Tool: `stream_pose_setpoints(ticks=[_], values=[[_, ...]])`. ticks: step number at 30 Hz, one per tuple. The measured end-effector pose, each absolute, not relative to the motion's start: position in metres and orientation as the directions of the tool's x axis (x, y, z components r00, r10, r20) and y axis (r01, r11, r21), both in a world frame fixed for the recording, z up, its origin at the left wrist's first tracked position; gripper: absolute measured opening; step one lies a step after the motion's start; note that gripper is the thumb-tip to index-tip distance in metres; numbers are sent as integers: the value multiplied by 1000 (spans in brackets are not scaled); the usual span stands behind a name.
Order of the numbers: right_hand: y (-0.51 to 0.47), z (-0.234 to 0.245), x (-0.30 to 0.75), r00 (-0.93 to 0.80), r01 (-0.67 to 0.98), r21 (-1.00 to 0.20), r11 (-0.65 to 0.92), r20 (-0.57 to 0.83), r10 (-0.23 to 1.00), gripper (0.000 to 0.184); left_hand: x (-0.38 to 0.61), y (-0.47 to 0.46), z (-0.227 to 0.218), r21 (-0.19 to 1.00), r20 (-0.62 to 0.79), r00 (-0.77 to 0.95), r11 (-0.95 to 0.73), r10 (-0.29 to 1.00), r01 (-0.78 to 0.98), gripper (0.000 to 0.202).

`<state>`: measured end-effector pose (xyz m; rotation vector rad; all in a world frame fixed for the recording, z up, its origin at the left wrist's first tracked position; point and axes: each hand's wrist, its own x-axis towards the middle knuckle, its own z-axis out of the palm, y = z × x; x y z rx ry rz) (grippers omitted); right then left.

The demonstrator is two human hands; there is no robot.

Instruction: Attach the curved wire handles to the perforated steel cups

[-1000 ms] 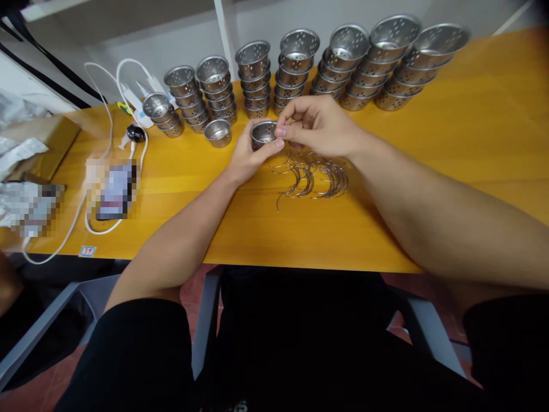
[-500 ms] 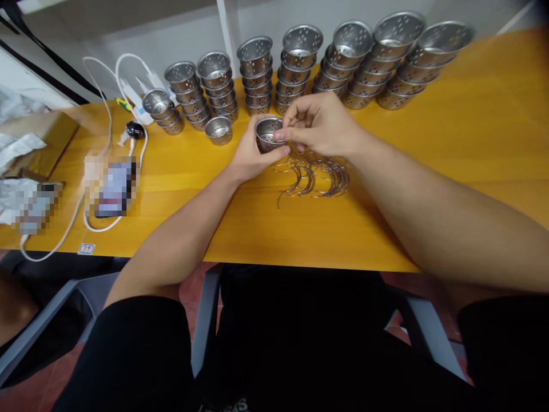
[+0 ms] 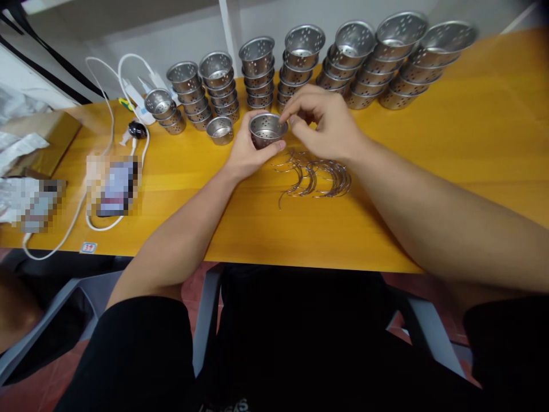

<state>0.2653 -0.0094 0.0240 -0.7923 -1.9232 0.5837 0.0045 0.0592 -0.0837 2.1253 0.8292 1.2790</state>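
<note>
My left hand [image 3: 249,150] is wrapped round a small perforated metal cup [image 3: 266,136], its open mouth facing up. The fingers go round the far side and the thumb lies along the near side. At the cup's right rim is my right hand [image 3: 323,123], with fingers bent and the index fingertip at the edge. Its thumb stands a little apart from that finger, and I see nothing between them. Below the right hand, a loose bunch of thin curved metal wires [image 3: 332,178] lies on the wooden table [image 3: 274,234].
Several stacks of perforated cups [image 3: 304,48] line the back of the table. A single cup [image 3: 220,131] stands left of my hands. Farther left are a phone [image 3: 115,191], white cables, a power strip [image 3: 143,111] and a cardboard box [image 3: 60,134]. Another person's leg shows at lower left.
My right thumb has come off the cup's rim and drawn back from the index finger. The cup in my left hand has shifted slightly left.
</note>
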Motion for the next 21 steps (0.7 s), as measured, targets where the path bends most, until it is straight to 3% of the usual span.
stream_pose_setpoints(ticks=[7,16,21], values=[[-5,14,273,-494,390,-511,766,586,642,12,5,61,-86,668,611,359,-703,705,244,108],[-1,-1,266,-516,310,-543,780,593,618,29,1,64,-91,632,632,430,-750,645,195,111],[-2,-1,265,-493,333,-544,770,596,634,25,3,65,-89,633,637,410,-747,653,204,114]])
